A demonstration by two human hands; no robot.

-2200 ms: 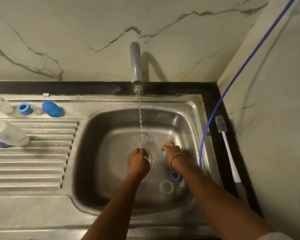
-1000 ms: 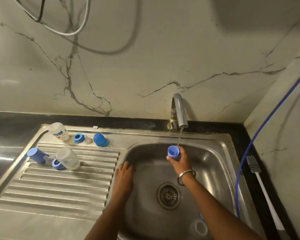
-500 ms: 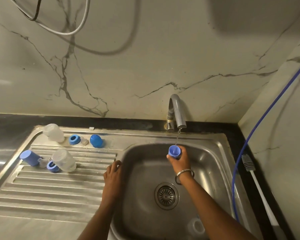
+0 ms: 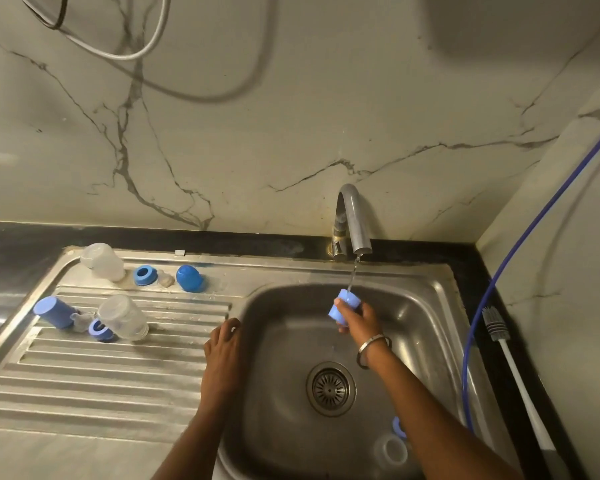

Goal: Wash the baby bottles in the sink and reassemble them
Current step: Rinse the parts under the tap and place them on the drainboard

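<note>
My right hand (image 4: 359,317) grips a blue bottle cap (image 4: 344,305), tilted under the thin stream from the tap (image 4: 355,221). My left hand (image 4: 224,344) rests with relaxed fingers on the left rim of the sink (image 4: 243,317) and holds nothing. On the draining board (image 4: 94,382) lie two clear bottles (image 4: 103,261) (image 4: 123,317), two blue rings (image 4: 145,275) (image 4: 100,330), a blue domed cap (image 4: 189,278), a blue cap on its side (image 4: 54,311) and two clear teats. A clear bottle (image 4: 390,452) and a blue ring (image 4: 398,427) lie in the basin by my right forearm.
A white-handled bottle brush (image 4: 510,362) lies on the black counter right of the sink. A blue hose (image 4: 492,289) runs down the right wall past the sink's edge. The drain strainer (image 4: 330,389) sits in the basin floor. Cables hang on the marble wall above.
My right hand lifted the blue cap from the basin floor up under the tap and now tilts it. My left hand left the basin for the sink's left rim.
</note>
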